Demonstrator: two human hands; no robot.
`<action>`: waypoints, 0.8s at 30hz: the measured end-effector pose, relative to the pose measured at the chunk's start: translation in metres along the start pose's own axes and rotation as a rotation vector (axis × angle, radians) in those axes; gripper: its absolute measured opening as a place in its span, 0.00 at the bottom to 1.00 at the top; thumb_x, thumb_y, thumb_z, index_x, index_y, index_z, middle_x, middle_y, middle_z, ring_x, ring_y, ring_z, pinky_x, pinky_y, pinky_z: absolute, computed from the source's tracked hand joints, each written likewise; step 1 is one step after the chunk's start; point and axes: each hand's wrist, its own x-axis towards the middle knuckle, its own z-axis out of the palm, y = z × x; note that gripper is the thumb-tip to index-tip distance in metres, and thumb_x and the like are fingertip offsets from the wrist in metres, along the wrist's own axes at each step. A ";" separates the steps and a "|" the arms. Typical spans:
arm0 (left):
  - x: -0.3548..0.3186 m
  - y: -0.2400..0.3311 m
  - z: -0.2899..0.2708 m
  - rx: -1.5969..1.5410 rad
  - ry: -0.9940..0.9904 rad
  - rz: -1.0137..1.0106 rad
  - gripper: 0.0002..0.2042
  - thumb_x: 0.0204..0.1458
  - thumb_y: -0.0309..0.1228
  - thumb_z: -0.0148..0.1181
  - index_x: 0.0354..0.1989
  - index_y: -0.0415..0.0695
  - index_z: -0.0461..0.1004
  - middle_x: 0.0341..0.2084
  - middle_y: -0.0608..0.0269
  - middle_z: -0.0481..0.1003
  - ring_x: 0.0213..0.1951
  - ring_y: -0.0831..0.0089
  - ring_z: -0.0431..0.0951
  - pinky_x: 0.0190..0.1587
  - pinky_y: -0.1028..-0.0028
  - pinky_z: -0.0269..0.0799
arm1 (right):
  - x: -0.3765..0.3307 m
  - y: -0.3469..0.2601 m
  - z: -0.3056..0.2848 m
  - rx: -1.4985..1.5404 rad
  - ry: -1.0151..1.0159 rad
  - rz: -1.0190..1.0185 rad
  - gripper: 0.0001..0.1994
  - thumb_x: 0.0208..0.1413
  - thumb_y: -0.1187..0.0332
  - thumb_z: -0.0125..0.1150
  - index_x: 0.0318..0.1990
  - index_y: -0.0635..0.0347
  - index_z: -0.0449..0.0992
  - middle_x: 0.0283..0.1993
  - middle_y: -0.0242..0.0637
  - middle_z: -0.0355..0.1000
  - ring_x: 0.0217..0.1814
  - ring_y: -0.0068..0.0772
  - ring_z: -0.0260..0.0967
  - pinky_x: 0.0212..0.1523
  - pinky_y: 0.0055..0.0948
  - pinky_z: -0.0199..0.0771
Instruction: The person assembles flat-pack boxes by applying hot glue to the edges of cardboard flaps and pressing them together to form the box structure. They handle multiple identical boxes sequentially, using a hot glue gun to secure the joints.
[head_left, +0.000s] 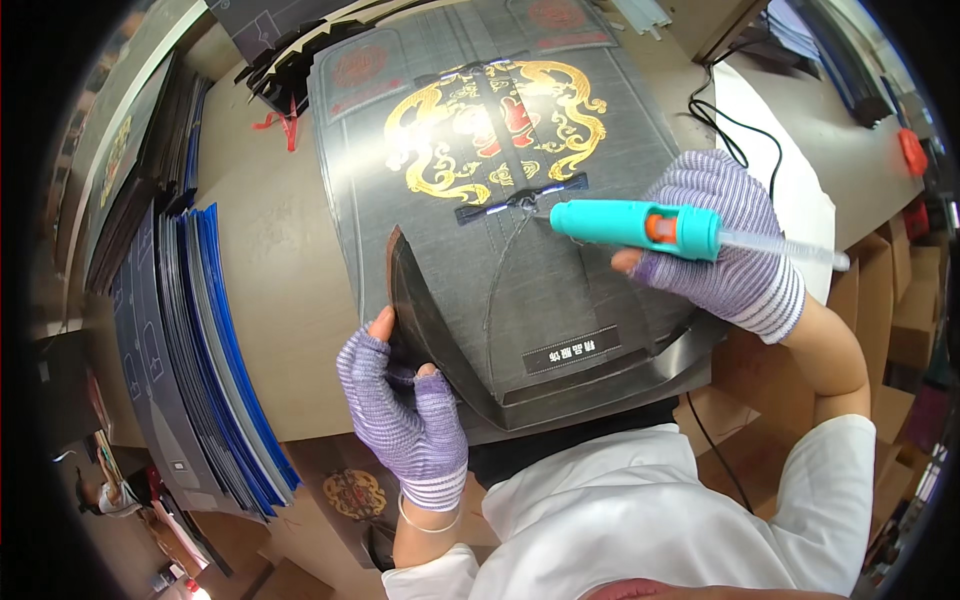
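A black board [540, 290] shaped like a garment front lies on the table, printed with gold dragons and red figures [510, 128]. My left hand [405, 425], in a striped purple half-finger glove, grips a raised black flap [430, 325] at the board's lower left. The flap stands up along its curved fold. In a matching glove, my right hand [725, 235] is closed around a turquoise hot glue gun [610, 222] with a translucent glue stick [785, 246] out its back. Its nozzle is beside the dark knot button [525, 203]; whether they touch I cannot tell.
Stacks of black and blue boards [205, 350] stand at the left of the grey table [255, 190]. A red ribbon [290, 128] lies near the far left. At the right are a black cable [705, 110], a white sheet [755, 110] and cardboard boxes [865, 290].
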 end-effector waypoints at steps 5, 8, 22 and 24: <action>0.000 0.002 0.001 -0.018 -0.003 -0.027 0.20 0.55 0.29 0.60 0.57 0.35 0.71 0.47 0.54 0.72 0.45 0.66 0.72 0.49 0.71 0.67 | 0.003 -0.013 0.011 0.105 0.010 -0.151 0.20 0.43 0.48 0.74 0.21 0.54 0.74 0.22 0.37 0.69 0.28 0.42 0.66 0.34 0.38 0.65; -0.001 0.002 -0.001 -0.006 -0.004 -0.027 0.20 0.55 0.28 0.60 0.57 0.36 0.71 0.47 0.55 0.71 0.45 0.67 0.72 0.49 0.72 0.67 | 0.005 -0.015 0.013 0.045 -0.046 -0.112 0.20 0.41 0.46 0.73 0.20 0.52 0.75 0.21 0.35 0.69 0.27 0.39 0.68 0.33 0.36 0.67; 0.001 0.002 -0.001 -0.002 -0.008 -0.007 0.20 0.53 0.26 0.59 0.56 0.36 0.72 0.48 0.55 0.72 0.44 0.68 0.72 0.46 0.74 0.68 | 0.007 -0.008 0.009 0.113 0.051 -0.132 0.22 0.43 0.45 0.73 0.19 0.54 0.75 0.19 0.37 0.69 0.25 0.42 0.67 0.32 0.37 0.66; 0.000 0.002 -0.001 0.004 -0.004 -0.004 0.20 0.53 0.26 0.60 0.56 0.36 0.72 0.48 0.55 0.72 0.44 0.68 0.72 0.45 0.75 0.68 | 0.006 -0.017 0.009 0.095 -0.064 -0.089 0.22 0.44 0.46 0.72 0.18 0.54 0.75 0.18 0.37 0.67 0.25 0.42 0.66 0.31 0.37 0.65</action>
